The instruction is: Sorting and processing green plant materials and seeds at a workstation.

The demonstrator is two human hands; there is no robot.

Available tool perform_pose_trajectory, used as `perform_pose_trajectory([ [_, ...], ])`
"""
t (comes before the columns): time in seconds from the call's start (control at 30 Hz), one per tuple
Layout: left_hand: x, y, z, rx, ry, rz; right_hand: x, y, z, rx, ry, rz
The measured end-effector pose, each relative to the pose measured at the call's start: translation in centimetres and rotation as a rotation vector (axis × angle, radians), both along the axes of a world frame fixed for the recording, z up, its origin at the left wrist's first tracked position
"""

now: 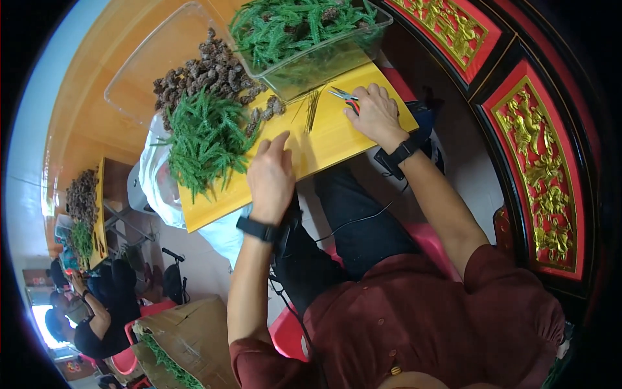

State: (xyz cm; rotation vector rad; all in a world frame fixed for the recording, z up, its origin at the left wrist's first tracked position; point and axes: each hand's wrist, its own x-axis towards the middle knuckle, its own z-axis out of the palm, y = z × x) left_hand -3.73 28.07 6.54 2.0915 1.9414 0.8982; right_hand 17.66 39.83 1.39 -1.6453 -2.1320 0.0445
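Note:
On the right part of the yellow board, my right hand [378,115] is closed over the red handles of a pair of pliers [342,95], whose metal jaws point left. My left hand [271,176] is at the board's near edge, fingers loosely bent and somewhat apart, with nothing visible in it. Close to it are a pile of green artificial pine sprigs [208,139] and a few loose pinecones [264,115]. Several thin wires [312,111] lie between my two hands. The undersides of both hands are hidden.
A clear plastic bin [311,72] of green sprigs stands at the far side. Behind the sprig pile is a heap of pinecones [206,71]. A cardboard box [188,337] stands at lower left, near another seated person [107,324]. Carved red-and-gold panels [538,175] flank the right.

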Motion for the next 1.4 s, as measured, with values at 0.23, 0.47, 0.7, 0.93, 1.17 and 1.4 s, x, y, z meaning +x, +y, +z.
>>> perform_pose_trajectory([
  [0.23, 0.5, 6.3, -2.7, -0.252, 0.511, 0.116, -0.7, 1.1, -0.3, 0.069, -0.021, 0.025],
  [0.47, -0.3, 3.3, -3.3, -0.250, 0.603, 0.033, -0.9, 2.1, -0.6, 0.067, -0.025, 0.058],
  [0.7, -2.3, -0.2, -2.4, -0.234, 0.542, 0.056, -6.9, -3.4, -0.1, 0.010, 0.181, 0.540],
  [0.93, -4.7, 5.4, -0.5, 0.011, 0.445, 0.110, -9.8, -4.8, -2.4, 0.038, 0.240, 0.719],
  [1.17, -4.2, 14.5, -6.6, -0.135, 0.520, 0.232, -8.4, -4.4, -3.8, 0.152, 0.142, 0.711],
  [1.4, -3.1, 14.7, -4.9, -0.091, 0.516, 0.290, -6.3, -4.1, -4.6, 0.304, 0.119, 0.869],
])
